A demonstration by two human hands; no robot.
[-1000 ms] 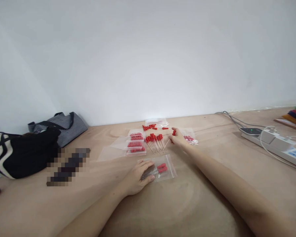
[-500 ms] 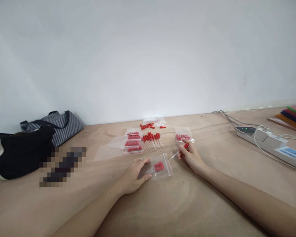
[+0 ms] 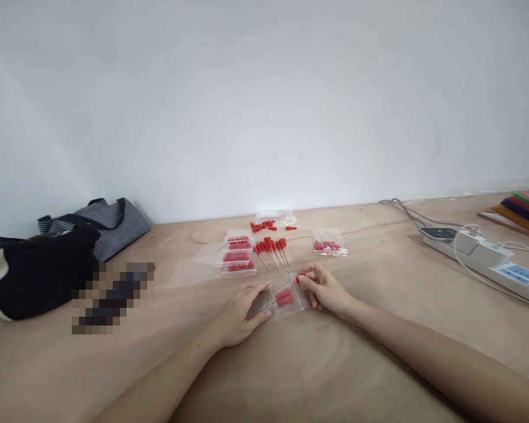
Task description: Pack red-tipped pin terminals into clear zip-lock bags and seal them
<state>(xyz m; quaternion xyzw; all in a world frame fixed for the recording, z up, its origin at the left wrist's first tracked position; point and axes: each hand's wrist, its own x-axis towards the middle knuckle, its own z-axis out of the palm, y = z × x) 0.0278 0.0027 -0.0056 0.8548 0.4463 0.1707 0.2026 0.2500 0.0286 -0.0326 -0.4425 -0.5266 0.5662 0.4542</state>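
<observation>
A clear zip-lock bag [image 3: 271, 313] lies on the table with red-bulbed droppers [image 3: 284, 296] inside. My left hand [image 3: 242, 314] grips its left end, thumb and forefinger on the plastic. At the bag's open right end, my right hand [image 3: 324, 291] pinches another dropper [image 3: 301, 276] by its red bulb. That dropper's glass tube points left into the bag's mouth. Just beyond the bag, several loose droppers [image 3: 273, 254] lie fanned out, bulbs facing away from me. Filled bags [image 3: 238, 257] overlap to their left, and one more filled bag [image 3: 330, 242] sits to the right.
Loose red rubber bulbs [image 3: 262, 225] and a clear bag [image 3: 275, 217] lie near the wall. A black bag [image 3: 39, 276] and a striped bag [image 3: 119, 226] stand at left. On the right are a power strip [image 3: 502, 264] with cables and a stack of coloured sheets [image 3: 522, 211].
My right hand has moved left and slightly toward me, bringing the dropper's tube into the bag's mouth. My left hand has stayed on the bag.
</observation>
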